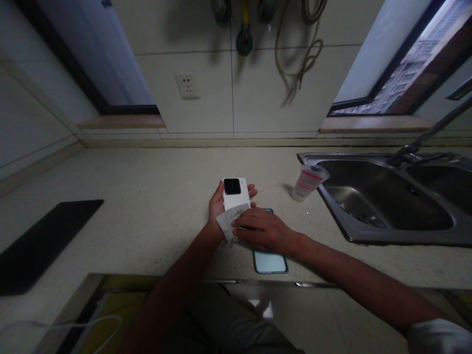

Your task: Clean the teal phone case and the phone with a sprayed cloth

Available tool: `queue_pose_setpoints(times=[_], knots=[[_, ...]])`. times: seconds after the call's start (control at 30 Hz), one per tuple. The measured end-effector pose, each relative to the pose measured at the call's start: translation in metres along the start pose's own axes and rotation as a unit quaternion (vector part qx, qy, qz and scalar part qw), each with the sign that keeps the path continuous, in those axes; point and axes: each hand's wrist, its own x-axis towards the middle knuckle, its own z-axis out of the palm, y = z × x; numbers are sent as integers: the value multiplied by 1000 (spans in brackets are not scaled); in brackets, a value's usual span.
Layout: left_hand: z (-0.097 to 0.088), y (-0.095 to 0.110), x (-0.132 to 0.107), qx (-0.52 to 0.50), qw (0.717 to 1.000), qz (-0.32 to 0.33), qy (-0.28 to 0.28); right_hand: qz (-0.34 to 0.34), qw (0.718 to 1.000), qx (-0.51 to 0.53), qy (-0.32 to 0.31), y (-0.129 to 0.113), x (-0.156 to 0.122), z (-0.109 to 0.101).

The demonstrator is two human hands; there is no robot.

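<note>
A white smartphone [238,200] with a black square camera block lies back side up in my left hand [216,204]. The fingers of that hand wrap round it from below, their tips showing past its right edge. My right hand [263,228] pinches a pale printed wipe or paper packet [229,221] against the phone's lower part; which of the two it is I cannot tell. Under my right hand a second phone [271,263], with a light screen and dark edge, rests on the counter, its middle hidden by the hand.
A clear plastic cup [309,183] with red print stands right of my hands, beside the steel sink [348,231]. Far left on the counter [147,187] lies a black flat panel [51,246]. A white cable [84,323] hangs at lower left. On the wall is a socket [187,86].
</note>
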Motion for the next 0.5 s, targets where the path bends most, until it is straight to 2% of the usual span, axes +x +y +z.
queue_pose_setpoints(times=[0.2, 0.37, 0.5], knots=[[-4, 2, -1, -33, 998, 46, 27, 1, 1000, 2, -10, 2, 0, -4], [-6, 3, -1, -13, 1000, 28, -1, 12, 999, -12, -33, 10, 0, -15], [-7, 4, 0, -24, 999, 38, -12, 30, 998, -5, -53, 21, -5, -24]])
